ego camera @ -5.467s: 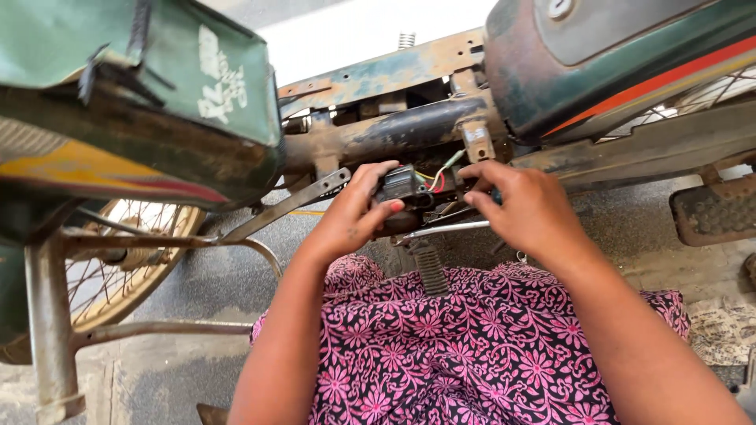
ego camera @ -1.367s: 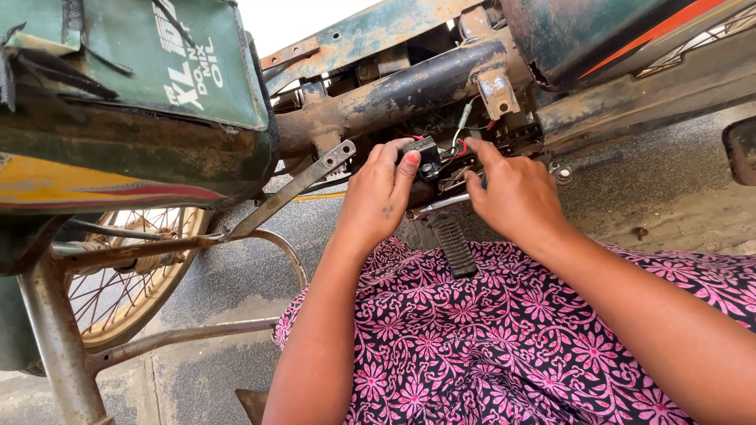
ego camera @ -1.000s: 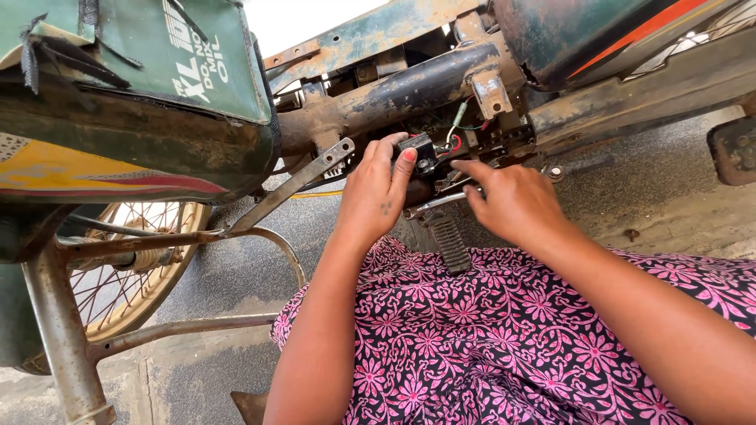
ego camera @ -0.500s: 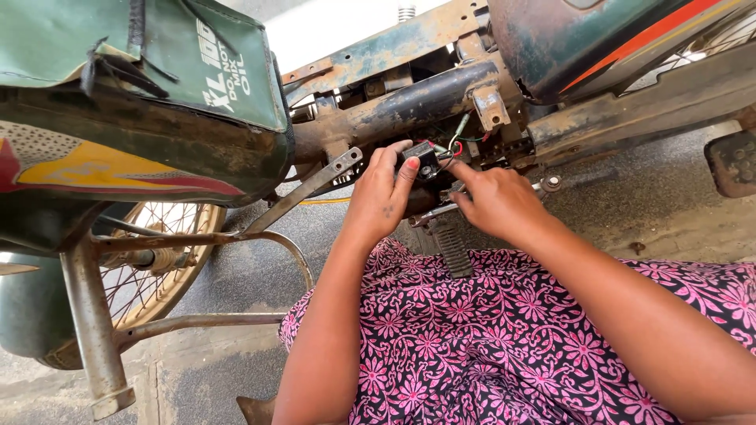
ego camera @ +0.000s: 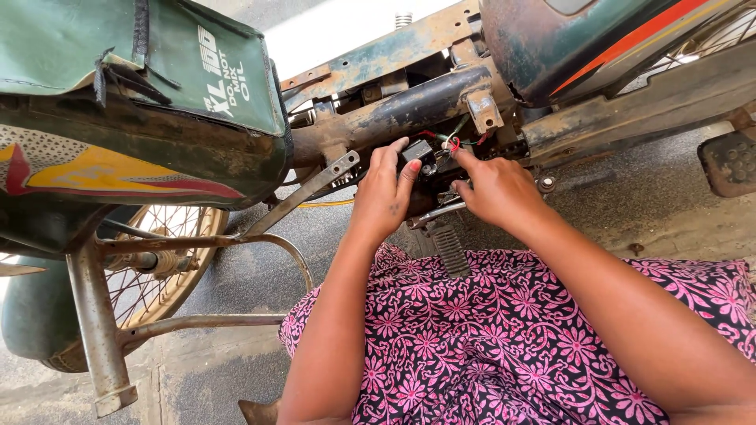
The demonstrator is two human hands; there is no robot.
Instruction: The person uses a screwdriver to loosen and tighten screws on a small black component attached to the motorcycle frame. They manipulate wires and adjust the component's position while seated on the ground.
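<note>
1. The old motorbike (ego camera: 409, 118) is filling the top of the view, and its ends are being cut off by the edges.
2. Its rusty frame tube (ego camera: 394, 114) is running long ways, tilting up to the right.
3. The left hand (ego camera: 382, 197) is pinching a small black box (ego camera: 416, 151) under the tube with its fingers (ego camera: 405, 175); the hand is hiding part of the box.
4. The right hand (ego camera: 496, 189) is curling its fingers (ego camera: 465, 161) on thin red and green wires (ego camera: 453, 142), too tangled to follow.
</note>
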